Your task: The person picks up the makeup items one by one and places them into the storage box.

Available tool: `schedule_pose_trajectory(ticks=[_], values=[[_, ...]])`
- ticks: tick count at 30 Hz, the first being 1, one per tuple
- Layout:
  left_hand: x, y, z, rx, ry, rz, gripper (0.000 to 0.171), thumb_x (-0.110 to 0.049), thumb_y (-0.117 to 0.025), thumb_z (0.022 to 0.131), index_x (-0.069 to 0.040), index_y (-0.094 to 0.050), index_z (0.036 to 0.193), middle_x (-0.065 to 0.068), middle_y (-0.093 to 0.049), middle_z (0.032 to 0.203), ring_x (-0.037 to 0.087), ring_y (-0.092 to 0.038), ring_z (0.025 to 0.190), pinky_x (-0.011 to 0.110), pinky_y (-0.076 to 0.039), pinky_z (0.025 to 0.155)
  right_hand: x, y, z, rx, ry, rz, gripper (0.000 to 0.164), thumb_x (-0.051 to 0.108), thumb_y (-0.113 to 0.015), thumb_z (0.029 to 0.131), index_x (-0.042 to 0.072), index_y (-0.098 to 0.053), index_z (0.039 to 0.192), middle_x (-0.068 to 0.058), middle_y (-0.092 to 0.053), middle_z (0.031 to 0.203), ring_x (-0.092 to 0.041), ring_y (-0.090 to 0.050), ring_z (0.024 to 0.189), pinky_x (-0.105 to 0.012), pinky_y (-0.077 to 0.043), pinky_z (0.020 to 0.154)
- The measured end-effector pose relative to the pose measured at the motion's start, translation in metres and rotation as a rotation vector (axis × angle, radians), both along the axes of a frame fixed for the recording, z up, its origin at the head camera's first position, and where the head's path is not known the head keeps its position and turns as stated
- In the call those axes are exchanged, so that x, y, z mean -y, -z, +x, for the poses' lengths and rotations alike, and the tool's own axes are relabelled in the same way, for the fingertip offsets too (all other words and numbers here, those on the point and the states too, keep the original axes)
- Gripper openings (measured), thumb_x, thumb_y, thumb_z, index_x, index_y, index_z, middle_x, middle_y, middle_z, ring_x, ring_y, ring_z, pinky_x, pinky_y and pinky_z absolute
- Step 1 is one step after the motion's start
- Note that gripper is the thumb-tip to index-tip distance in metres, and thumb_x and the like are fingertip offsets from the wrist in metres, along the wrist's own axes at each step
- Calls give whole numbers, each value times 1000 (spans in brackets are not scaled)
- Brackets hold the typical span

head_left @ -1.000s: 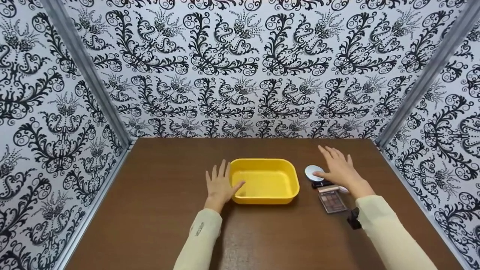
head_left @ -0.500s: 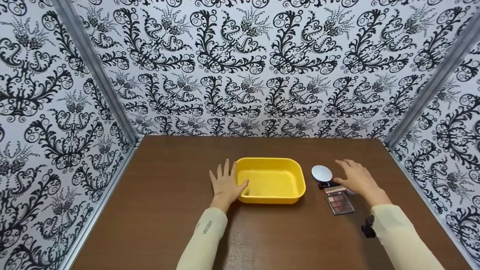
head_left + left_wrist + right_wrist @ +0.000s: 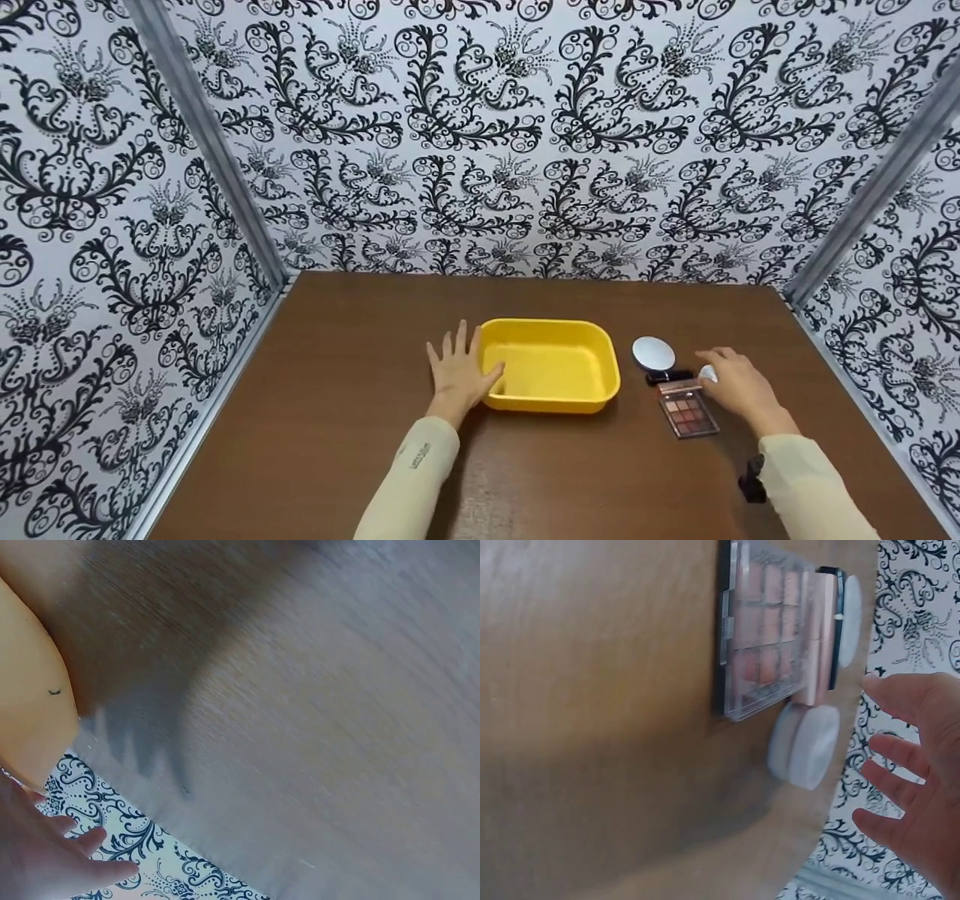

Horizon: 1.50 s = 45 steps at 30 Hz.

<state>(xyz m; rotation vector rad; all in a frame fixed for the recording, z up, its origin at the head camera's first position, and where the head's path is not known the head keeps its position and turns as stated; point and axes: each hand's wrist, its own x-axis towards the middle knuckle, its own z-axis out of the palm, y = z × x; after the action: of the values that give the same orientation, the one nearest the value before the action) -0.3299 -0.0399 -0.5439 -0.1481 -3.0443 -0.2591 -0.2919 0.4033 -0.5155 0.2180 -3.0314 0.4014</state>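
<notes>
My left hand [image 3: 459, 375] has its fingers spread at the left rim of a yellow tub [image 3: 551, 406]; the left wrist view catches the fingers [image 3: 90, 840] beside the tub's wall [image 3: 30, 682]. On the right, my right hand [image 3: 741, 386] hovers with loosely bent fingers over a small round white jar [image 3: 708, 373], partly hidden by the thumb. In the right wrist view a gap shows between the fingers [image 3: 892, 787] and that jar [image 3: 810, 746]. Left of this hand lies an eyeshadow palette [image 3: 688, 415] with a clear lid.
Beyond the palette lie a slim pinkish tube [image 3: 821, 637], a black tube [image 3: 667, 376] and a flat round white disc [image 3: 653, 353]. Patterned walls [image 3: 510, 150] enclose the brown table [image 3: 337, 420] at the back and sides.
My right hand has come down and nearer to me, from beside the white disc to over the white jar. The left hand stays at the tub. The head view has shifted slightly.
</notes>
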Motion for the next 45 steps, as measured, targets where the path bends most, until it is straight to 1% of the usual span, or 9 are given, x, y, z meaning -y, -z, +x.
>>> schedule_pose_trajectory(ticks=[7,15,22,25,28,35,38,41,45], values=[[0,1,-1,-20,-2,2,84,-69,-42,91,-24,-25,159,7,-19,168,37,-30,150,67,-14,121,-15,11,4,-15,48,7,42,8,-67,88,-5,-61,127,-39,-52,127,-60,-52,108,-70,-48,84],[0,5,-3,-42,-5,10,83,-70,-40,92,-24,-26,159,7,-22,167,37,-31,150,67,-13,121,-22,19,7,38,90,-7,45,13,-64,92,-8,-56,131,-41,-47,132,-60,-50,112,-72,-45,89],[-2,2,-3,-38,4,36,82,-68,-41,92,-24,-26,159,8,-22,167,37,-29,150,68,-12,121,-22,11,5,81,102,-59,46,12,-66,91,-12,-56,129,-42,-52,129,-58,-54,111,-70,-44,95],[-1,3,-3,-42,0,35,81,-67,-42,92,-24,-27,159,8,-22,167,38,-28,150,68,-12,121,-22,7,3,118,112,-76,45,12,-67,91,-11,-57,128,-42,-55,126,-54,-58,104,-69,-46,93],[-1,4,-3,-52,-4,37,80,-66,-44,92,-23,-29,158,8,-24,166,38,-29,150,68,-12,120,-23,5,1,129,107,-84,46,14,-71,89,-11,-60,126,-42,-57,123,-50,-60,99,-66,-49,89],[-6,6,-3,-57,9,58,79,-65,-45,92,-24,-29,158,7,-24,166,37,-29,150,68,-12,121,-32,6,1,54,87,-51,44,17,-76,85,-8,-66,119,-39,-64,115,-56,-61,98,-63,-50,79],[-8,6,-4,-67,12,71,78,-64,-45,93,-23,-30,158,8,-25,166,37,-30,149,68,-13,120,-34,7,0,50,99,-70,44,16,-76,85,-9,-66,119,-40,-63,114,-52,-62,95,-61,-51,78],[-6,6,-4,-74,12,70,78,-63,-46,93,-23,-31,158,8,-26,166,38,-30,149,68,-14,120,-32,10,0,74,123,-82,46,16,-75,86,-10,-64,122,-40,-62,116,-47,-63,93,-59,-52,77],[-1,6,-3,-77,5,70,78,-63,-45,93,-22,-31,157,8,-27,165,38,-30,149,68,-13,120,-28,16,-1,67,126,-99,47,16,-74,87,-10,-62,124,-40,-61,118,-45,-62,93,-59,-52,78]])
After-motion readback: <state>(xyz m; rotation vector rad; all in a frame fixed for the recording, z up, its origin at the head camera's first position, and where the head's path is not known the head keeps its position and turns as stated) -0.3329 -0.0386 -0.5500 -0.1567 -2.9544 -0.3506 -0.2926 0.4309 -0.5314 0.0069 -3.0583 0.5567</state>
